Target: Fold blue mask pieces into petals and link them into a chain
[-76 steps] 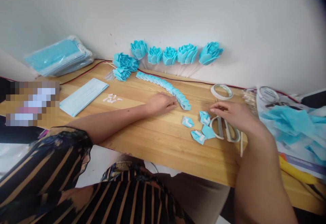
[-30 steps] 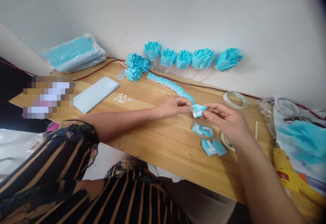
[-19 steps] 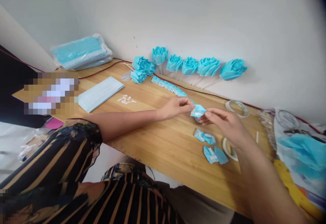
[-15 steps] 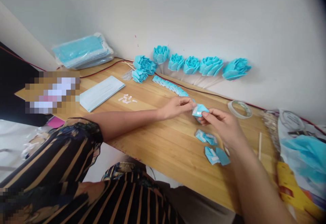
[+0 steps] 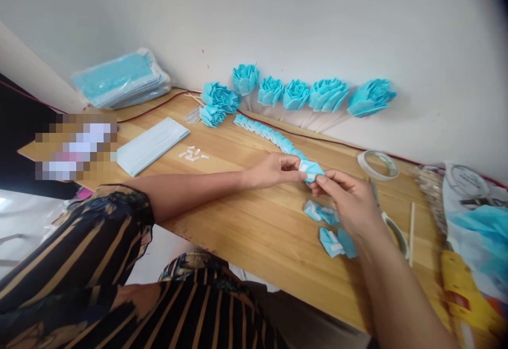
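Observation:
My left hand [image 5: 273, 171] and my right hand [image 5: 341, 193] meet over the wooden table [image 5: 246, 232], both closed on a small folded blue petal [image 5: 311, 170] with white tape strips on it. The left fingers pinch its left edge; the right thumb presses its lower right side. Just behind runs an overlapping row of folded blue petals [image 5: 270, 133]. Nearer the table's front lie loose folded petals [image 5: 320, 212] with tape, and another pair [image 5: 331, 242], partly hidden by my right hand. Scissors [image 5: 392, 227] lie beside my right wrist.
Blue fabric roses [image 5: 296, 95] on sticks lean along the wall. A tape roll [image 5: 378, 165], a thin stick [image 5: 411, 232] and a yellow glue gun [image 5: 462, 285] are on the right. Leftward are tape bits [image 5: 193, 153], stacked masks [image 5: 153, 145] and a bagged mask pack [image 5: 123, 79].
My left fingers have moved from the petal's upper left corner to grip its left edge, with white tape now lying there. The view has shifted slightly, showing more of the scissors.

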A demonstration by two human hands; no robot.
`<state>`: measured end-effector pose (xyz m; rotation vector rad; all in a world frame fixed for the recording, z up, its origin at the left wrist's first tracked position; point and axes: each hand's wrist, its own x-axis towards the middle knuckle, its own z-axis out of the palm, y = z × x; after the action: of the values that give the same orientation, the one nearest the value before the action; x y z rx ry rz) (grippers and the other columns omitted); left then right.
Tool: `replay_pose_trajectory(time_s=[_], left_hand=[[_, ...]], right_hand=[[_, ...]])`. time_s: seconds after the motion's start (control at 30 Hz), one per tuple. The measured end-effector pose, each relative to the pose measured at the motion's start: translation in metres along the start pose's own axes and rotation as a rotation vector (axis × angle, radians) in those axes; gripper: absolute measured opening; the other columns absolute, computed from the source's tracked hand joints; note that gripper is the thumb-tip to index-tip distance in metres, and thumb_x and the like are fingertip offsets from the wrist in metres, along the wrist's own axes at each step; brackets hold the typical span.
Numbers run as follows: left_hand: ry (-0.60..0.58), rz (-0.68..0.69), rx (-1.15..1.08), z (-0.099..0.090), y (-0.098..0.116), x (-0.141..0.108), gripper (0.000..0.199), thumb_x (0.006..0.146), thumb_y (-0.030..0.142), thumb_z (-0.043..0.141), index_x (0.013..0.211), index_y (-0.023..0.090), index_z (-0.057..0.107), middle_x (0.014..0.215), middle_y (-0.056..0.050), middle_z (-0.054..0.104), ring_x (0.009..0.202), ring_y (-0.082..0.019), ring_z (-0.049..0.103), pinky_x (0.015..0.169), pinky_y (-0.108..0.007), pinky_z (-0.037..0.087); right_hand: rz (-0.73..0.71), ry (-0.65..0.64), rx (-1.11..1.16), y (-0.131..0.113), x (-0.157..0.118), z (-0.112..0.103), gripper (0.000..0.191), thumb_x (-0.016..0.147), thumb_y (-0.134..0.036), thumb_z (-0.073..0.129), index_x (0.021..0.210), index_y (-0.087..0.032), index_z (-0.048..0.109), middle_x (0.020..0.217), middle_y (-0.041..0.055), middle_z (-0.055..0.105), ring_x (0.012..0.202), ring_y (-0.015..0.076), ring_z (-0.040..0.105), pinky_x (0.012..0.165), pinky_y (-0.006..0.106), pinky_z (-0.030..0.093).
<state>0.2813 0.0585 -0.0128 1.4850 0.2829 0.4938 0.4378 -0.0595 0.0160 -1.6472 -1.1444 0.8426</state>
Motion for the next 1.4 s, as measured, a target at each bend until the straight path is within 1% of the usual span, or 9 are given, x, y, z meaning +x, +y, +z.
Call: replay_pose_trajectory(time_s=[0.1, 0.3, 0.63, 0.83, 0.93, 1.07, 1.23, 1.33, 1.4], left_hand=[[0.014, -0.027, -0.020, 0.000, 0.003, -0.002, 0.028, 0.077, 0.036, 0.071, 0.076, 0.013, 0.055, 0.075, 0.002, 0.053, 0.074, -0.010, 0.048, 0.075, -0.027, 0.039], [0.061, -0.026, -0.012, 0.002, 0.011, -0.004, 0.037, 0.081, 0.048, 0.067, 0.073, 0.015, 0.051, 0.066, 0.005, 0.043, 0.062, -0.007, 0.039, 0.061, -0.024, 0.032], [0.069, 0.015, 0.063, -0.003, 0.011, -0.005, 0.035, 0.093, 0.044, 0.048, 0.073, 0.016, 0.052, 0.067, 0.002, 0.050, 0.065, -0.010, 0.046, 0.066, -0.026, 0.039], [0.083, 0.059, -0.036, -0.002, 0.003, -0.002, 0.034, 0.082, 0.045, 0.065, 0.076, 0.014, 0.054, 0.073, 0.001, 0.053, 0.069, -0.009, 0.047, 0.067, -0.025, 0.039], [0.061, 0.041, -0.023, 0.000, -0.002, -0.002, 0.037, 0.078, 0.046, 0.071, 0.076, 0.013, 0.056, 0.073, 0.001, 0.055, 0.070, -0.009, 0.049, 0.069, -0.026, 0.040], [0.011, 0.053, 0.046, 0.005, -0.001, -0.005, 0.037, 0.077, 0.047, 0.071, 0.076, 0.013, 0.057, 0.072, 0.001, 0.054, 0.069, -0.009, 0.047, 0.066, -0.025, 0.039], [-0.053, 0.095, 0.088, 0.006, 0.006, -0.008, 0.047, 0.090, 0.056, 0.051, 0.068, 0.014, 0.050, 0.065, 0.003, 0.044, 0.065, -0.009, 0.041, 0.064, -0.025, 0.036], [-0.059, 0.077, 0.077, 0.005, 0.006, -0.008, 0.043, 0.086, 0.054, 0.058, 0.071, 0.014, 0.053, 0.068, 0.002, 0.048, 0.066, -0.009, 0.044, 0.064, -0.025, 0.037], [-0.058, 0.064, 0.079, 0.006, 0.004, -0.007, 0.037, 0.081, 0.048, 0.065, 0.073, 0.013, 0.056, 0.069, 0.001, 0.052, 0.067, -0.009, 0.045, 0.065, -0.025, 0.037]], right_hand=[[0.016, -0.027, 0.032, 0.005, 0.000, -0.002, 0.024, 0.080, -0.046, 0.069, 0.072, -0.023, 0.069, 0.075, 0.0038, 0.070, 0.068, 0.0167, 0.062, 0.064, 0.030, 0.053], [0.009, -0.036, 0.041, 0.004, 0.000, -0.002, 0.024, 0.079, -0.046, 0.070, 0.073, -0.024, 0.070, 0.074, 0.0033, 0.069, 0.066, 0.0160, 0.061, 0.064, 0.029, 0.053], [0.013, -0.023, -0.015, 0.003, -0.002, -0.003, 0.023, 0.080, -0.047, 0.069, 0.070, -0.025, 0.069, 0.072, 0.0030, 0.068, 0.068, 0.0174, 0.061, 0.064, 0.030, 0.052], [0.034, -0.102, -0.061, 0.008, -0.002, -0.002, 0.028, 0.080, -0.052, 0.068, 0.076, -0.024, 0.071, 0.077, 0.0048, 0.070, 0.071, 0.0199, 0.064, 0.065, 0.032, 0.053], [-0.033, -0.066, -0.044, 0.006, -0.002, 0.001, 0.031, 0.086, -0.054, 0.059, 0.080, -0.025, 0.071, 0.081, 0.0039, 0.071, 0.075, 0.0201, 0.065, 0.071, 0.033, 0.054], [-0.099, -0.036, -0.116, 0.001, -0.003, 0.002, 0.028, 0.083, -0.051, 0.063, 0.079, -0.024, 0.067, 0.071, 0.0008, 0.064, 0.064, 0.0157, 0.058, 0.058, 0.027, 0.048], [-0.153, -0.017, -0.159, 0.001, -0.004, 0.005, 0.031, 0.082, -0.050, 0.065, 0.075, -0.020, 0.063, 0.064, -0.0020, 0.058, 0.056, 0.0109, 0.049, 0.052, 0.023, 0.041], [-0.165, -0.004, -0.215, 0.001, -0.004, 0.005, 0.032, 0.085, -0.050, 0.060, 0.076, -0.020, 0.064, 0.063, -0.0023, 0.058, 0.056, 0.0115, 0.051, 0.053, 0.023, 0.042], [-0.178, -0.005, -0.294, -0.001, -0.004, -0.003, 0.032, 0.088, -0.050, 0.056, 0.081, -0.021, 0.067, 0.069, -0.0003, 0.064, 0.063, 0.0143, 0.057, 0.058, 0.026, 0.045]])
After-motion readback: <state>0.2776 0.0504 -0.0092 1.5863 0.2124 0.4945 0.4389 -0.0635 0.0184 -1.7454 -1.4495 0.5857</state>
